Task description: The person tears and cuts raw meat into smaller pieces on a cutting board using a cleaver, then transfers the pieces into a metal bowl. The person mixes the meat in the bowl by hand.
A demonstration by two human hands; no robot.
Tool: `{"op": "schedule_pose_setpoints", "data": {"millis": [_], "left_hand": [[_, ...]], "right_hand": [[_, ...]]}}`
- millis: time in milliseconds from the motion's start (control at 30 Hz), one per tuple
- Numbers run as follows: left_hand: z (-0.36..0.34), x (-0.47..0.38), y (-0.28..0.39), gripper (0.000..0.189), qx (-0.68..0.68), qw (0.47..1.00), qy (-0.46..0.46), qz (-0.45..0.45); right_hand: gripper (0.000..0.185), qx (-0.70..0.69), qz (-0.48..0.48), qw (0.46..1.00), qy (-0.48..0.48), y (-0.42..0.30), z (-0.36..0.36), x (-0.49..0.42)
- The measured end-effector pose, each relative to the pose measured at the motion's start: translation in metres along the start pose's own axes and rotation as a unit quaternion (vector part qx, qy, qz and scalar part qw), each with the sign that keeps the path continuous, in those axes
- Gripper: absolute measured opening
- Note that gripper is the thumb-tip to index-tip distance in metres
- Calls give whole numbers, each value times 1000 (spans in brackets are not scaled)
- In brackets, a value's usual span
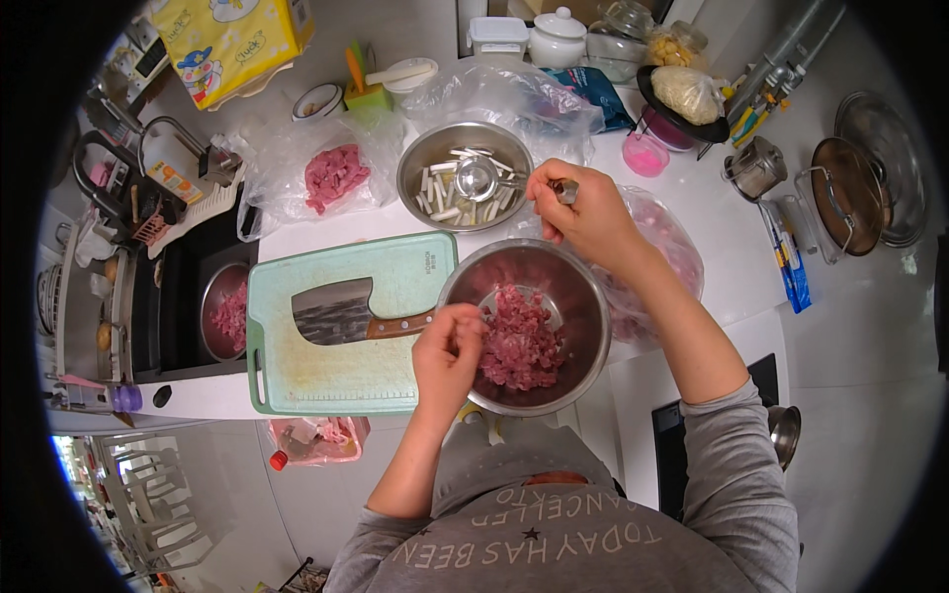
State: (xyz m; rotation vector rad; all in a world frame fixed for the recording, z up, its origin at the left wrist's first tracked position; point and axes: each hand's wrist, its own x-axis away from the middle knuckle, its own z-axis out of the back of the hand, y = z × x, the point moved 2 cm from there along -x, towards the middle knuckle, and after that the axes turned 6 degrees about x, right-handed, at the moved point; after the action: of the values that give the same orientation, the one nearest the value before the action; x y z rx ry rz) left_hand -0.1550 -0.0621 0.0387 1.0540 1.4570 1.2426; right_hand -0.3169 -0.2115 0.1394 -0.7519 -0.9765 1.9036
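Note:
In my right hand (574, 211) is the handle of a metal ladle (477, 179). Its round bowl is over a steel bowl (404, 178) of cut white strips (445, 213), perhaps scallion, in liquid. Closer to me stands a larger steel bowl (586, 363) with chopped raw meat (523, 341). My left hand (448, 356), fingers curled, is at this bowl's left rim; whether it grips the rim is hidden. Just left, a cleaver (334, 311) with a wooden handle lies flat on a pale green cutting board (334, 382), its handle end partly behind my left hand.
Raw meat pieces (335, 176) lie on a plastic bag at the back left. Another bowl (209, 326) of chopped meat sits in the dark sink (185, 356). A bag of meat (667, 237) rests under my right forearm. Jars (557, 41) line the back.

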Motion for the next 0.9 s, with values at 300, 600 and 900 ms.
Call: {"op": "schedule_pose_setpoints", "data": {"millis": [300, 600, 900], "left_hand": [[-18, 10, 17, 16, -286, 907, -299, -76], [-34, 0, -1, 27, -330, 876, -347, -67], [-51, -25, -19, 28, -364, 855, -367, -44]], "right_hand": [[11, -27, -5, 1000, -6, -1, 1, -3], [12, -33, -7, 999, 4, 4, 5, -7], [12, -40, -8, 999, 10, 9, 6, -13]]}}
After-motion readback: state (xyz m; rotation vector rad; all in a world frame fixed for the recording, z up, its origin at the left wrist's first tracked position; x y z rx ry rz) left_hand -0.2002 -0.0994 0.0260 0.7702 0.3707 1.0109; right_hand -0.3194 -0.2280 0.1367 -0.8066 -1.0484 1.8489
